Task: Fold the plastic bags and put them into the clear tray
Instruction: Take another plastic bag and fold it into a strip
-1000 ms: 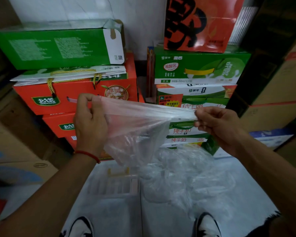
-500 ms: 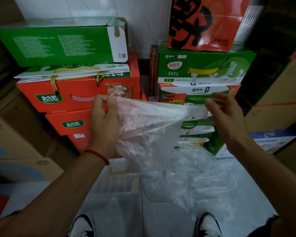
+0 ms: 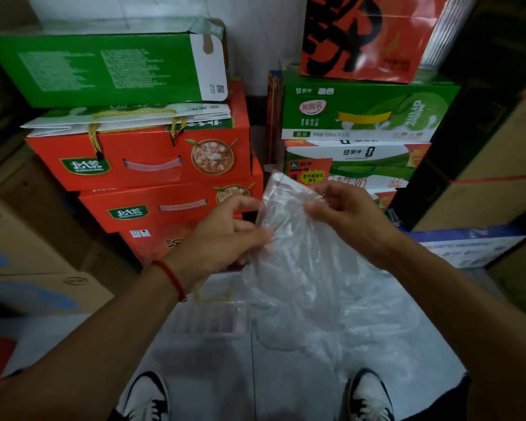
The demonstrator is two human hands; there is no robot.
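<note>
— Plastic bag, thin and clear (image 3: 289, 238), sits at the centre of the frame, held up in the air between both hands and folded into a narrow strip that hangs down toward the floor.

— How are the hands set on it?

— The left hand (image 3: 222, 238) pinches the strip's left edge at about mid-height, fingers curled onto the film. The right hand (image 3: 346, 220) grips the upper right edge, thumb over the front. Both are holding the bag; neither is free.

— And the clear tray?

— Low in the frame, left of centre: a clear ribbed plastic tray (image 3: 210, 325) on the pale tiled floor (image 3: 213, 375), between the person's black-and-white shoes (image 3: 146, 396) and the stacked red cartons (image 3: 152, 159). A loose heap of crumpled clear bags (image 3: 362, 314) lies just right of it.

— What could go wrong from here?

— I'd say the film is slippery and springy, so a fold held only at two edges may spring open once a hand lets go to take a new hold. The hanging tail could also drag into the heap below and snag another bag. And the tray is hard to pick out against the pale floor, so a folded bag might land beside it.
</note>
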